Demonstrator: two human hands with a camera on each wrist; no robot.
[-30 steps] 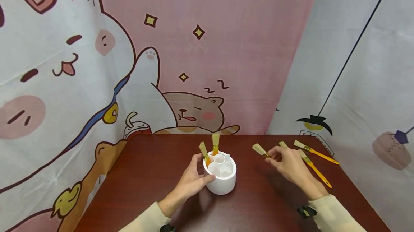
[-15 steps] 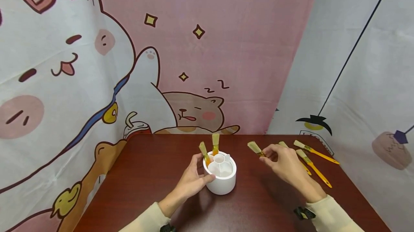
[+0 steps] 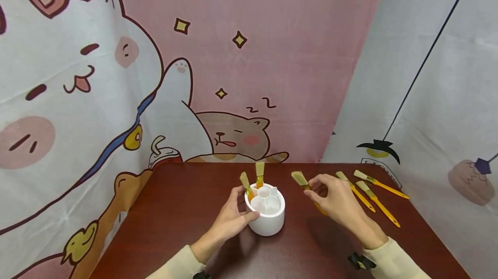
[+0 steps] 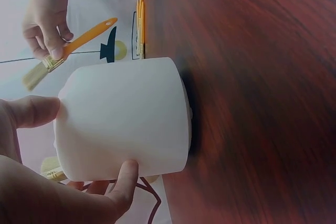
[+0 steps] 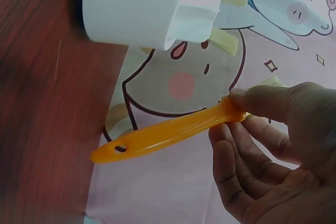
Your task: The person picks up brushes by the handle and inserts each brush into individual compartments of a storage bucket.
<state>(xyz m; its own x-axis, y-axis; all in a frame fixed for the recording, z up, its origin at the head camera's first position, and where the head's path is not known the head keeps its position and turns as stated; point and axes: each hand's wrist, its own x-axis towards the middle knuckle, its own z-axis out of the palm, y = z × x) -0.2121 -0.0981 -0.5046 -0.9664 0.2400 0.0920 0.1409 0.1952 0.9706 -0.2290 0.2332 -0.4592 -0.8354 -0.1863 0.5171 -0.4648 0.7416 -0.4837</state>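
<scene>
A white round holder [image 3: 266, 226] with inner compartments stands on the table. My left hand [image 3: 230, 216] grips its left side, thumb on the near wall and fingers round the back. Two paintbrushes stand bristles up in its left and rear compartments, a left one [image 3: 246, 182] and a rear one [image 3: 260, 172]. To the right of the holder, my right hand [image 3: 335, 198] pinches a third paintbrush [image 5: 173, 132] near its ferrule between thumb and fingers. In the right wrist view its orange handle slants down towards the table, clear of the holder.
Three loose paintbrushes, a left one [image 3: 363, 199], a middle one [image 3: 381, 210] and a far one [image 3: 385, 186], lie on the right of the dark red table [image 3: 175, 201]. A cartoon-printed cloth [image 3: 295, 76] hangs behind the table.
My right hand has moved left towards the holder, carrying the paintbrush away from the loose ones, and more of its handle shows. The left hand and the holder have stayed put.
</scene>
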